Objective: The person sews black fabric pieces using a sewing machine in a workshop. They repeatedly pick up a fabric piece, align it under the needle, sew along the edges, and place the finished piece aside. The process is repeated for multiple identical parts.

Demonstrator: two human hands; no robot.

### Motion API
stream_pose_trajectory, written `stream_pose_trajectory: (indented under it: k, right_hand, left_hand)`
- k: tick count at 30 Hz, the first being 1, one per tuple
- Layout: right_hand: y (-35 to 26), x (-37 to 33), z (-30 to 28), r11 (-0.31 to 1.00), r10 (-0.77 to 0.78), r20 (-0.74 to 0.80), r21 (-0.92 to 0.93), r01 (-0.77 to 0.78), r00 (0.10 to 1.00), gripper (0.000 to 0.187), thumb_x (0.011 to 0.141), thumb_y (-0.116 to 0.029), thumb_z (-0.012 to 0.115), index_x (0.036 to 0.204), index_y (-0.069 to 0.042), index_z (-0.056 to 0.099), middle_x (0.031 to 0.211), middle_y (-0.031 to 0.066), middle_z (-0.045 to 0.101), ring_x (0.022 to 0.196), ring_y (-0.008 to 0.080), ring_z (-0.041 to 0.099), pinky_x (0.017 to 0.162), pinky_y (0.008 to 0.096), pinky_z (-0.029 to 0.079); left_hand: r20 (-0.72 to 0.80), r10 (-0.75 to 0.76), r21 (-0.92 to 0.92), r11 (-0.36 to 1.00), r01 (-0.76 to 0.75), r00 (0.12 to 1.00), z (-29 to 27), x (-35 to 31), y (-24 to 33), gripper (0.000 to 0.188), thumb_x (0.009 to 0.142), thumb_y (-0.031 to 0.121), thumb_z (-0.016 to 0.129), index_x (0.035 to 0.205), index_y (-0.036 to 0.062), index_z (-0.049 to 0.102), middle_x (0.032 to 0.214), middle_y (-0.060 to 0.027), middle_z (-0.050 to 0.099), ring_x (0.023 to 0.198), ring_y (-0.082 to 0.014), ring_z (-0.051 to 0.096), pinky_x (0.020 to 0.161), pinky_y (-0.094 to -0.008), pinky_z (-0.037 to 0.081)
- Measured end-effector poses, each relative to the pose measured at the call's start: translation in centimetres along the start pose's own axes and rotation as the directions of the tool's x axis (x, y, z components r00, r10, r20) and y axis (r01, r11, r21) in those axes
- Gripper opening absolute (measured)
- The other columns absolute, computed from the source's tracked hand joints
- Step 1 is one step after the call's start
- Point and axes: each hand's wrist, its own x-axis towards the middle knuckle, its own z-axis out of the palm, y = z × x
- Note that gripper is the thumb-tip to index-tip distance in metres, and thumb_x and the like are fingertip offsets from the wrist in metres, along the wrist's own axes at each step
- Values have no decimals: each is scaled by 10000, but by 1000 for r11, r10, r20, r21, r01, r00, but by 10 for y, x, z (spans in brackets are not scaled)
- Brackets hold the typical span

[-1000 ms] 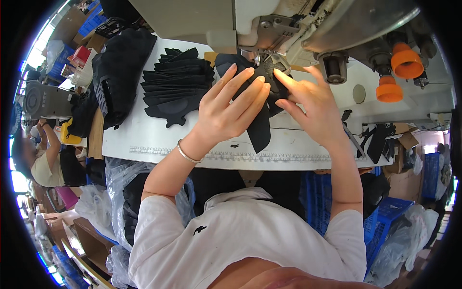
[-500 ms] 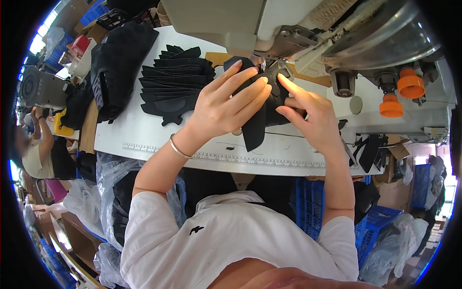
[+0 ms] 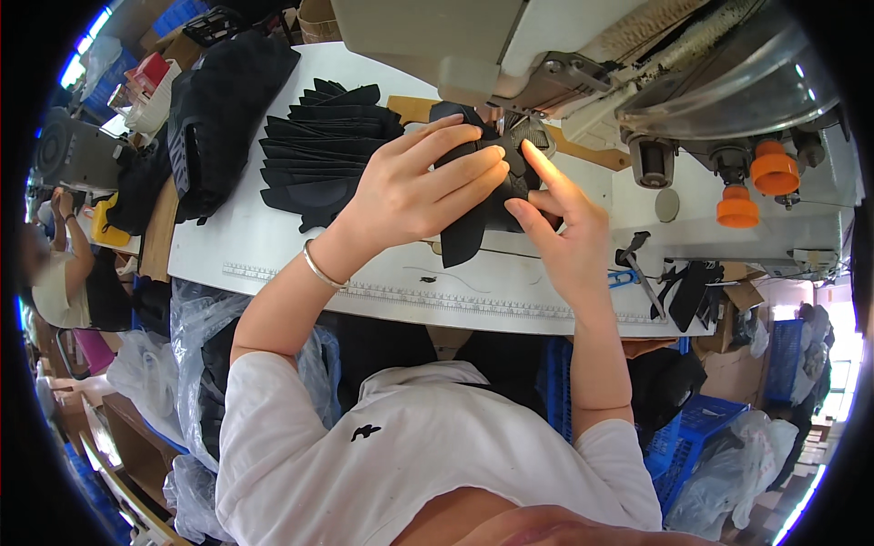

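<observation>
Nearest, a ruler scale [image 3: 410,296], its figures too small to read, edges the white worktop [image 3: 228,241] before the sewing machine [image 3: 428,41]. At the machine's front, black fabric [image 3: 464,238] lies under the left hand [image 3: 410,187], grip flat, unclenched. The right hand [image 3: 564,214] touches it; whether that grip pinches, I cannot tell. Left of the machine: fanned black pieces [image 3: 323,150], then a black bag [image 3: 232,109] with unreadable pale marks.

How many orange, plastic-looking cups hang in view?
2: the upper orange, plastic-looking cup at upper right, and the lower orange cup just left of it. Others may be hidden.
</observation>
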Motion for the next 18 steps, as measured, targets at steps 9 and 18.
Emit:
stream_pose_trajectory:
  k: [9, 18]
  right_hand:
    - [-6, 0, 5, 994, 98, -14, 50, -97, 995, 638, 922, -159, 813, 1522, -122, 600, 889, 101, 700, 823, 180, 651, 810, 329, 527]
    - [-7, -1, 11, 980, 149, -41, 142, -142, 988, 630, 933, -143, 806, 1527, -126, 599, 943, 122, 712, 903, 166, 711, 857, 310, 535]
  left_hand:
    - [-10, 20, -35, 999, -20, 1000, 1, -2, -7, 234, 758, 120, 755, 980, 64, 803, 1087, -39, 771, 1031, -275, 737, 919, -422, 676]
    - [13, 56, -68, 996, -55, 998, -1, 0, -17, 256, 734, 132, 762, 980, 66, 793, 1094, -37, 771, 1044, -280, 739, 903, -414, 675]
